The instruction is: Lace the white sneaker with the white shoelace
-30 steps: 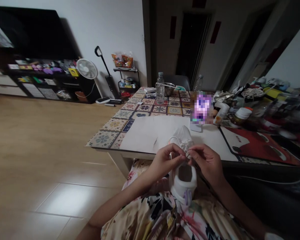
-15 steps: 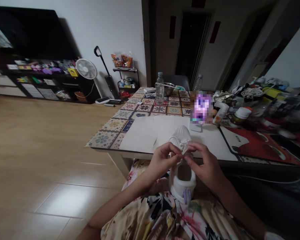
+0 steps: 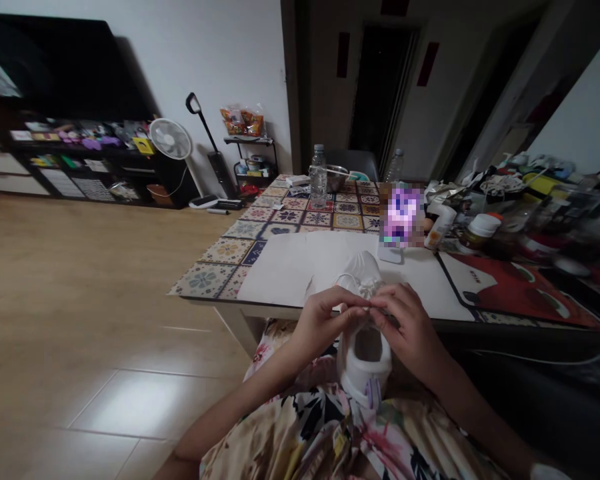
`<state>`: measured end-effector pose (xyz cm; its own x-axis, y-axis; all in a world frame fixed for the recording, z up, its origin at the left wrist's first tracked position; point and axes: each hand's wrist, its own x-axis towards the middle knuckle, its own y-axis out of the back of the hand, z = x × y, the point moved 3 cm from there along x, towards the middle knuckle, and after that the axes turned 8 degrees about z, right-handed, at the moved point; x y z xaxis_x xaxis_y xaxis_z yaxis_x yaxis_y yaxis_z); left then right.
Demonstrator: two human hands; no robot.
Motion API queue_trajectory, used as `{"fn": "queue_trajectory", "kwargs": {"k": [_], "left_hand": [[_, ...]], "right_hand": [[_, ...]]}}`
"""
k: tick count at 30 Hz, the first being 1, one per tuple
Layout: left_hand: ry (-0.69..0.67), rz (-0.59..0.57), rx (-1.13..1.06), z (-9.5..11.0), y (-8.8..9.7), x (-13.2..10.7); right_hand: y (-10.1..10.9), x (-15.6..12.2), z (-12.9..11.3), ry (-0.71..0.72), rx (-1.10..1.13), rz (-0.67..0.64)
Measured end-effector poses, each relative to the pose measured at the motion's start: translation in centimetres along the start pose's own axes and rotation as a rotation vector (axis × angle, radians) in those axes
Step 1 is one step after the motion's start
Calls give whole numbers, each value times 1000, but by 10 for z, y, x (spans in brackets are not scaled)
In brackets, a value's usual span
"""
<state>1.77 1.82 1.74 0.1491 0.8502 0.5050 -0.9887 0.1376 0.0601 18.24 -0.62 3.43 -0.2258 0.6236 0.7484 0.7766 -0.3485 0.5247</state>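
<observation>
A small white shoe [image 3: 364, 360] rests on my lap, its toe pointing toward the table edge and its heel toward me. Both hands meet over its laces. My left hand [image 3: 325, 320] pinches a white lace between thumb and fingers. My right hand [image 3: 405, 327] also has its fingers pressed together on the lace, touching the left fingertips. The lace itself is mostly hidden by my fingers.
A table [image 3: 220, 267] with a patterned tile cloth stands in front, covered near me by a white sheet [image 3: 290, 267]. On it stand a water bottle [image 3: 319, 177], a blurred screen [image 3: 403, 215], jars and clutter at right. A fan [image 3: 169, 140] and shelves stand at far left.
My fingertips have come closer together over the laces and now touch. The shoe has stayed on my lap.
</observation>
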Motion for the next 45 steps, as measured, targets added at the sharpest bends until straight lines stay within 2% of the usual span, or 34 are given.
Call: {"fn": "queue_trajectory", "kwargs": {"k": [4,6,8,10,12,14,16,19,21,24,27,30,33,37,40,43,45], "left_hand": [[-35,10,69,2,0,1],[-14,14,81,-1,0,1],[22,12,70,-5,-1,1],[67,1,30,-8,-2,2],[121,-6,-21,-10,-4,3],[175,-2,-63,-11,-4,3],[220,-2,-99,-12,-4,4],[265,-14,-143,-17,-3,6],[276,-13,-149,-23,-2,10],[218,28,-46,-33,2,17],[157,72,66,-40,3,21],[152,88,101,-42,2,21],[160,76,115,-39,4,18],[148,36,142,-27,12,14],[107,-93,163,-14,16,10],[40,-178,85,-1,17,5],[-1,-151,34,4,18,3]], "right_hand": [[-3,3,7,-185,348,-148],[-5,3,7,-206,439,-217],[-5,3,7,-165,394,-201],[-3,3,5,-78,249,-107],[-1,3,0,60,92,-2],[-1,2,-5,200,-12,45],[0,2,-7,283,-48,61],[5,4,-5,294,41,79],[8,6,-3,278,147,55],[12,7,-4,287,248,-41],[14,6,-8,335,272,-129],[14,6,-9,346,270,-173],[15,5,-6,319,237,-226],[16,7,-3,220,96,-160],[11,8,-6,143,-47,-179],[4,9,-12,136,-77,-200],[0,11,-14,164,-79,-182]]}}
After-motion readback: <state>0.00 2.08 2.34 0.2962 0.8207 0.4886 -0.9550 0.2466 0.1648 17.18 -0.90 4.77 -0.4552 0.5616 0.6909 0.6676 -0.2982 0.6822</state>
